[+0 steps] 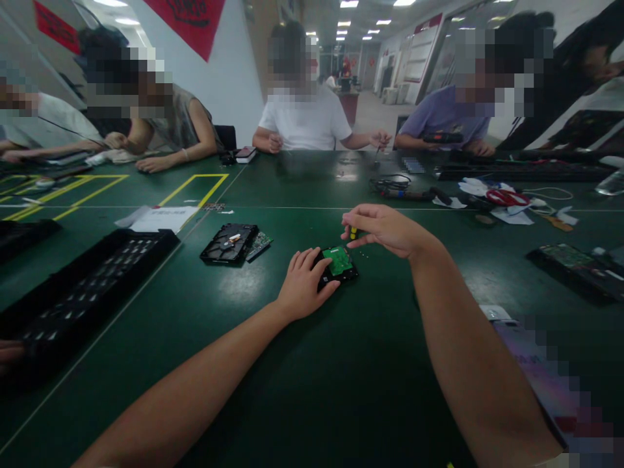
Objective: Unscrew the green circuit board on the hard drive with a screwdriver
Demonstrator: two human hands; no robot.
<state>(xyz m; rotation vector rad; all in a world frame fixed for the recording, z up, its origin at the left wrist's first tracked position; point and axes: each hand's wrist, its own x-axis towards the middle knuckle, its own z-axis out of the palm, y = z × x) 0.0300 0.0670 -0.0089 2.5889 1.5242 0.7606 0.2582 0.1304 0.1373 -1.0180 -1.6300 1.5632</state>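
A small black hard drive with a green circuit board (338,262) on top lies on the dark green table (312,364) in front of me. My left hand (305,283) rests on its left side, fingers curled over the edge and holding it down. My right hand (383,229) hovers just above and right of the board, fingers pinched around a small screwdriver with a yellow and black handle (353,233), its tip pointing down toward the board. A few tiny screws lie on the table just right of the drive.
A second opened hard drive (229,242) with a loose green board (259,244) lies to the left. Long black trays (82,292) sit at far left, papers (160,218) behind them. Cables, red scissors (507,197) and tools lie at right. Several people sit around the far side.
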